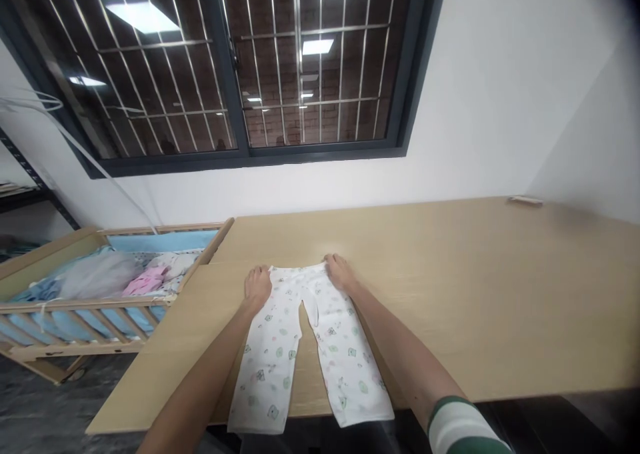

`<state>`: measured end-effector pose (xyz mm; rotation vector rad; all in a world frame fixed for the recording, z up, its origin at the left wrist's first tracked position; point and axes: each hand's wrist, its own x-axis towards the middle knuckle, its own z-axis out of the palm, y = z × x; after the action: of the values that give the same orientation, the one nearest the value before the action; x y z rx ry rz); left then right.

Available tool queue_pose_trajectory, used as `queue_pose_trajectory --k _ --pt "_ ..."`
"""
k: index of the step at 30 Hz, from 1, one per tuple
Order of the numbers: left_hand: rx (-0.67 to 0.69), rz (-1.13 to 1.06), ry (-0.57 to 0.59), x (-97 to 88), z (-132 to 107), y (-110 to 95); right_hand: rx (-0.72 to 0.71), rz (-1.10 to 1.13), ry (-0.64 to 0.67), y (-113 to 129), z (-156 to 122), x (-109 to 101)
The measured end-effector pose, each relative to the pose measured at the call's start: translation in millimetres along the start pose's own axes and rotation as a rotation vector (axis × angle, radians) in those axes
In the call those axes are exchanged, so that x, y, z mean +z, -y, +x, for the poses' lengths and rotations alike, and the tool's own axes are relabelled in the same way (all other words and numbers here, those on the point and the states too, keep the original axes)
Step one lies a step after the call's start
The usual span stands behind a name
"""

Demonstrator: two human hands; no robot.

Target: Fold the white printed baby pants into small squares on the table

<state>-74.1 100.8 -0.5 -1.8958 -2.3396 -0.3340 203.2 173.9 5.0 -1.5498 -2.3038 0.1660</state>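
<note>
A small pair of white baby trousers with a green print lies flat on the wooden table, waistband away from me, legs reaching the near edge. My left hand rests at the waistband's left corner, its fingers curled on the cloth. At the right corner of the waistband my right hand pinches the fabric in the same way. Both forearms stretch out over the trousers' sides.
A wooden cot with blue lining stands left of the table, holding pink and grey clothes. A small flat object lies at the table's far right. A barred window fills the white wall behind. A dark shelf stands far left.
</note>
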Motion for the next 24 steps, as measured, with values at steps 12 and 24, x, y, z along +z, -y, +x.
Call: queue_pose_trajectory --k 12,24 --pt "0.019 -0.02 0.047 2.0 28 -3 0.103 0.213 -0.074 -31 40 18" --pt "0.165 -0.082 0.065 -73.3 -28 -87 0.156 0.477 -0.081 -33 39 17"
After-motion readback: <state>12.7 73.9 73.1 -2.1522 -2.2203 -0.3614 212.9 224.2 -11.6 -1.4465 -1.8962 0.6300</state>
